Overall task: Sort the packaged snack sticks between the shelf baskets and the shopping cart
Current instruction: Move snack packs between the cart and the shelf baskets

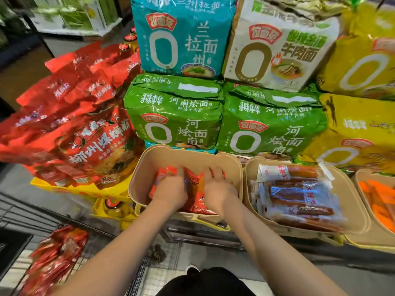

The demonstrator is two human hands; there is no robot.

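Reaching into the left beige basket (pixel 136 178), both hands work among red snack packs (pixel 194 193) that lie on its floor. The left hand (pixel 170 192) has its fingers curled over an orange-red pack (pixel 159 180) at the basket's left side; whether it fully grips that pack or only presses it cannot be told, since the fingers blur. The right hand (pixel 218 189) sits just right of it, fingers bent down onto more red packs, and its hold cannot be told either. Between the 2 hands, 1 red pack stands up on edge, touching both. Right of the hands, a 2nd basket (pixel 250 174) holds clear-wrapped brown sticks (pixel 299 195) with blue and white labels, and a 3rd basket (pixel 361 176) beyond it holds orange sticks (pixel 380 201). Behind the hands, 2 green noodle bags (pixel 175 116) stand touching the baskets' far rims, with a teal bag (pixel 181 35) and a white bag (pixel 280 45) stacked above them and yellow bags (pixel 363 60) off to the right. Left of the hands, big red bags (pixel 85 133) pile on a yellow rack (pixel 70 189). Below the left forearm, the cart (pixel 19 216) holds a heap of red packs (pixel 55 257).
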